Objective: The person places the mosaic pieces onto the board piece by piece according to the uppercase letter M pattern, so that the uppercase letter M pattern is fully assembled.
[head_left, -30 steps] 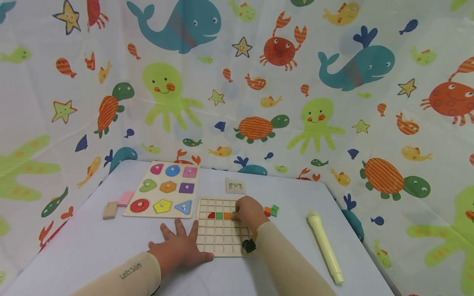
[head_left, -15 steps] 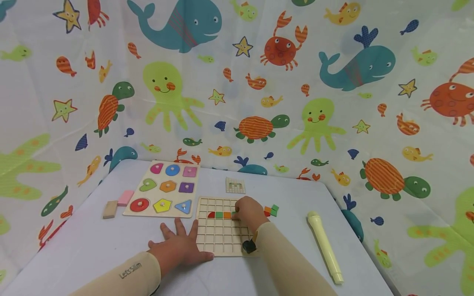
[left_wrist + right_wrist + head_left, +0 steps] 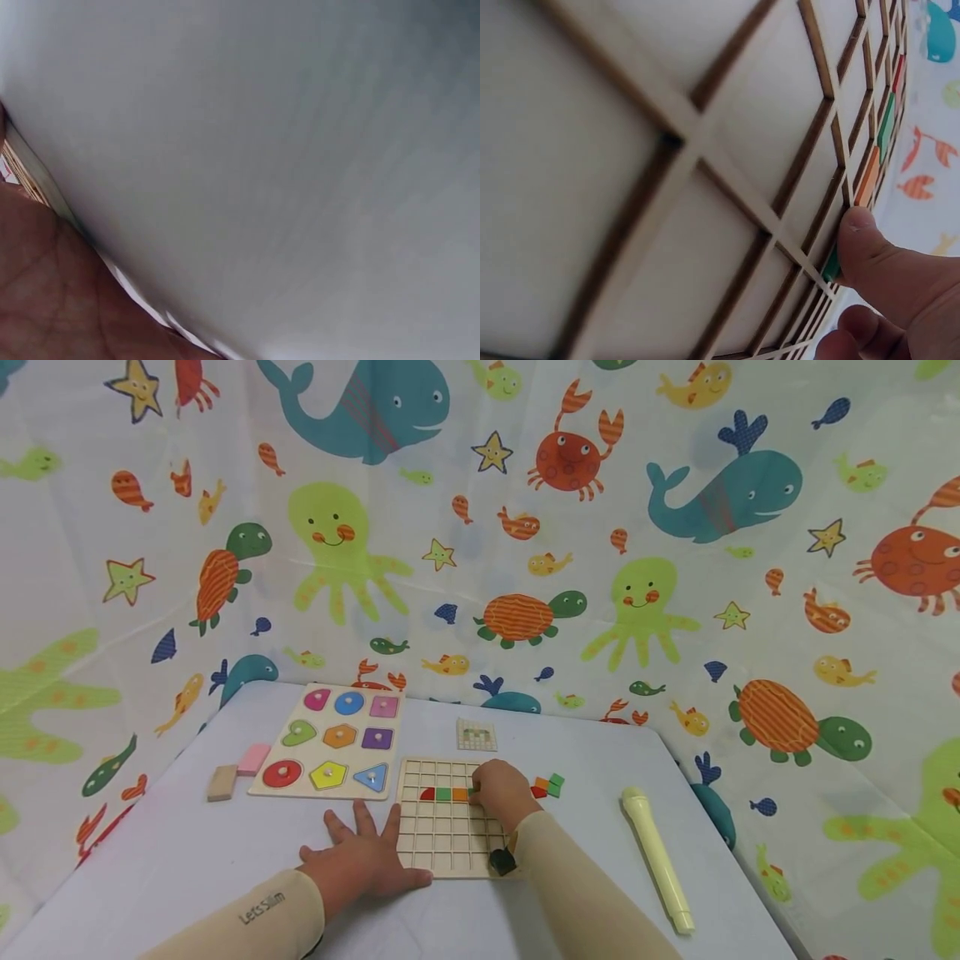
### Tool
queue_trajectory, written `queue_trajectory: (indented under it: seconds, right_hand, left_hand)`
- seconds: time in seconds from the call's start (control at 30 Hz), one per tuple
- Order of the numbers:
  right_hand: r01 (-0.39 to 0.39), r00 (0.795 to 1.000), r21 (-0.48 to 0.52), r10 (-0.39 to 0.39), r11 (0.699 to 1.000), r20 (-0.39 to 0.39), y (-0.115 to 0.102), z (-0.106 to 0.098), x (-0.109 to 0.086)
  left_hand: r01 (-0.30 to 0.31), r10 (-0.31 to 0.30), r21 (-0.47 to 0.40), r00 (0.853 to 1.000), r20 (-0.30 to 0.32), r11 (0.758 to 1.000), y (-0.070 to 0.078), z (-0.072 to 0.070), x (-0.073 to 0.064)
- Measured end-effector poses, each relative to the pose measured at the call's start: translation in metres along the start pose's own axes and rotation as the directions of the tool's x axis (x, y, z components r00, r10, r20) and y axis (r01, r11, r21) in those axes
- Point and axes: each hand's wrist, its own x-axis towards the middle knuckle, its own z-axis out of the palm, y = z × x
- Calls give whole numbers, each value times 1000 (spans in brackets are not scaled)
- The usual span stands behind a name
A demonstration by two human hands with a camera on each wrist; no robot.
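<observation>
In the head view a square wooden grid board [image 3: 442, 845] lies on the white table. Along one of its upper rows sit a red rounded tile [image 3: 427, 794], a green tile [image 3: 443, 794] and an orange tile [image 3: 459, 794]. My right hand [image 3: 502, 789] pinches another green tile [image 3: 831, 265] beside the orange one. The right wrist view shows the thumb [image 3: 862, 232] against that tile at the grid, with the other fingers curled below. My left hand [image 3: 363, 860] rests spread at the board's left edge, thumb near its lower corner.
Loose orange, green and red tiles [image 3: 555, 786] lie right of the board. Behind it is a small grid-patterned card [image 3: 477, 735]. A shape puzzle board [image 3: 306, 782], a pink block [image 3: 253, 760] and a wooden block [image 3: 222, 783] are left; a pale yellow stick [image 3: 660, 862] is right.
</observation>
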Motion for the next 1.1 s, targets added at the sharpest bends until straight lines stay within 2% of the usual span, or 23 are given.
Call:
queue_trajectory:
  seconds: [0.37,0.83,0.97,1.1]
  right_hand:
    - [-14,1000,-3,14,1000,-10,-2,2,-5]
    - [-44,999,-90,43,995,-11,-11,8,-12]
    - [-48,999,-57,48,997,8,-8,1,-18]
    - [-42,999,34,41,999,9,9,-13,-22]
  left_hand:
    - [11,-11,-3,1000,2,1000,2,1,1]
    - [13,-13,-3,1000,-4,1000,2,0,0]
    - [19,-19,-2,1000,8,1000,5,-1,1]
    - [13,-13,23,1000,11,1000,8,-3,3]
